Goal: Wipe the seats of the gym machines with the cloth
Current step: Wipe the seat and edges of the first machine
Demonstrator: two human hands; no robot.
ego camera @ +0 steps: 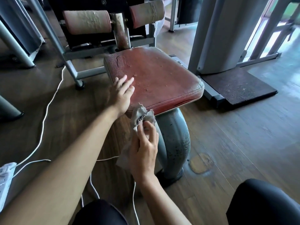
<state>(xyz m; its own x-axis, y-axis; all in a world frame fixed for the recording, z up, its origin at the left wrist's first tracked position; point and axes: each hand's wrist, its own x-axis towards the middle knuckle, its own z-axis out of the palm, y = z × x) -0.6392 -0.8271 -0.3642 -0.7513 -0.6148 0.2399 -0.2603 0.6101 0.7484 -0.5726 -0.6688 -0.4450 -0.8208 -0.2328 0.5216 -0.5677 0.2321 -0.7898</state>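
- My left hand lies at the middle left of the frame, fingers straight and spread a little, flat on the left side of the seat.
- My right hand is just below centre and grips the cloth, with thumb and fingers curled round it.
- The cloth is grey and bunched. Its top stands above my fingers at the seat's front left corner, and the rest hangs down behind my palm.
- The cloth's top looks to be touching the seat's front edge, though the overlap makes it hard to tell.
- The seat is red, worn and cracked near its far left corner, with small specks across its top.
- A curved grey post holds the seat up from the wood floor.
- Two worn roller pads sit at the upper middle of the frame, beyond the seat.
- A white cord runs over the floor on the left to a power strip at the lower left edge.
- A dark mat lies right of the seat.
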